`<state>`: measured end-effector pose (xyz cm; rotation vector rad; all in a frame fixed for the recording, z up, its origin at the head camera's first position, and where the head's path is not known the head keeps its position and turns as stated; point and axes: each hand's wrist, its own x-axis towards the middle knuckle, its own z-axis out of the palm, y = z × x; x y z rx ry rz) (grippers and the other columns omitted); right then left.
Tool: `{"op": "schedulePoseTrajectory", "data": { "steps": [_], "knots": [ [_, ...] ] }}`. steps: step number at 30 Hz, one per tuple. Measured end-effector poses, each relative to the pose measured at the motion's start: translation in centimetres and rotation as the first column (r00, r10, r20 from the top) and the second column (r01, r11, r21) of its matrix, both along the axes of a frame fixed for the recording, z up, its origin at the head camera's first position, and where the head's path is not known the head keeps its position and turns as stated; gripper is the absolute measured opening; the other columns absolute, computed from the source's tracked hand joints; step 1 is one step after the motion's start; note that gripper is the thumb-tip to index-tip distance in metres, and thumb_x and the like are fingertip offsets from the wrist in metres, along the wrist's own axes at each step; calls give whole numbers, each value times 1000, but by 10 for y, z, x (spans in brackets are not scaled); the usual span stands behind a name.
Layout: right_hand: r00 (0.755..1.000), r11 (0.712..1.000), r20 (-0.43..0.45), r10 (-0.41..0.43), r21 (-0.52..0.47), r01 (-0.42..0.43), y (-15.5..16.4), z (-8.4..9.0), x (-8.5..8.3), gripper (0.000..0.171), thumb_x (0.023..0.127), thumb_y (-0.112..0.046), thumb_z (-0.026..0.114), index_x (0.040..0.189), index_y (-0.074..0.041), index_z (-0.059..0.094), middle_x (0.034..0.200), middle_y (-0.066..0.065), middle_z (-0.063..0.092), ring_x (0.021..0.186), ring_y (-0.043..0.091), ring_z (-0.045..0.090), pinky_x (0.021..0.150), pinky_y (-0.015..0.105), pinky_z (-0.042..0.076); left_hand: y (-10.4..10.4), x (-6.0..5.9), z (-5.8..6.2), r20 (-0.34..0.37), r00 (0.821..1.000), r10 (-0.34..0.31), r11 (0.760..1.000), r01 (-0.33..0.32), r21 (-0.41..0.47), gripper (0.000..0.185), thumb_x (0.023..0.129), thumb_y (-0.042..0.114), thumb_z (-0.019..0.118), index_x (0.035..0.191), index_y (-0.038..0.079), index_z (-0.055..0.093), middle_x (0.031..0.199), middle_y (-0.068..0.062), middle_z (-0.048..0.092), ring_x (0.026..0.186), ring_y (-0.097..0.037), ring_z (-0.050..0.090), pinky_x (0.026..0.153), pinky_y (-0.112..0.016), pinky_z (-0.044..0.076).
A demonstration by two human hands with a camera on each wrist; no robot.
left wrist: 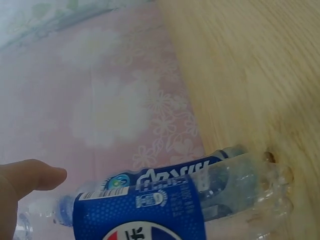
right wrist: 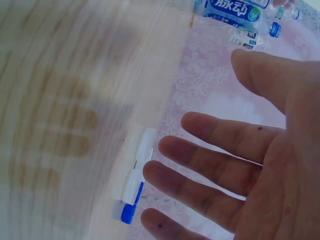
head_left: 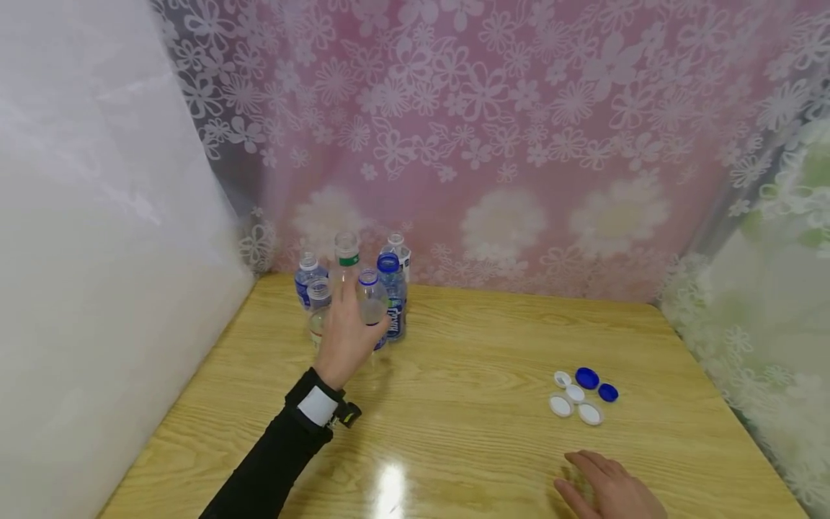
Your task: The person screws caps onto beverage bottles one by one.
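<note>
My left hand point(head_left: 349, 333) is among a cluster of uncapped plastic bottles at the table's back left. Its thumb and index finger are spread around a clear bottle with a blue neck ring point(head_left: 371, 294). In the left wrist view the thumb point(left wrist: 35, 176) stands apart from the blue-labelled bottle point(left wrist: 142, 207). Beside it are a larger blue bottle point(head_left: 397, 288) and a green-banded bottle point(head_left: 348, 258). My right hand point(head_left: 612, 490), low on the right, is spread and holds nothing. Several white caps point(head_left: 560, 406) and two blue caps point(head_left: 586, 378) lie beyond it.
More bottles stand in the cluster: a blue-labelled one point(head_left: 305, 277), a clear one point(head_left: 318, 292) and a white-labelled one point(head_left: 402, 252). A pink floral curtain point(head_left: 493, 144) hangs along the wooden table's point(head_left: 480, 346) back edge. White sheeting point(head_left: 97, 216) borders the left.
</note>
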<state>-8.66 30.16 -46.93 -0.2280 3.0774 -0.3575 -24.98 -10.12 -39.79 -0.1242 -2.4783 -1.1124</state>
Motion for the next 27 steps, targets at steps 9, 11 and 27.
{"op": "schedulePoseTrajectory", "data": {
  "steps": [9, 11, 27],
  "knots": [
    [995, 1000, -103, -10, -11, 9, -3, 2, 3, 47, 91, -55, 68, 117, -16, 73, 117, 5, 71, 102, 30, 68, 78, 47, 57, 1, -2, -7, 89, 996, -7, 998, 2, 56, 105, 86, 30, 80, 162, 18, 8, 152, -22, 42, 122, -40, 60, 86, -52, 57],
    [992, 1000, -123, -5, -15, 3, -4, 2, 4, 45, 90, -54, 69, 117, -17, 73, 118, 4, 71, 103, 30, 68, 78, 47, 57, -1, -3, -10, 92, 996, 3, 999, -7, 46, 105, 87, 28, 79, 162, 18, 7, 151, -22, 44, 119, -40, 62, 85, -51, 57],
    [998, 999, -50, -38, -27, 36, 2, 18, 8, 50, 93, -53, 66, 124, -14, 70, 123, 8, 69, 107, 33, 66, 82, 52, 55, 4, 12, -10, 2, 1000, -19, 999, 19, 46, 90, 86, 25, 80, 156, 7, 26, 140, -21, 56, 118, -40, 62, 86, -54, 56]
  ]
}}
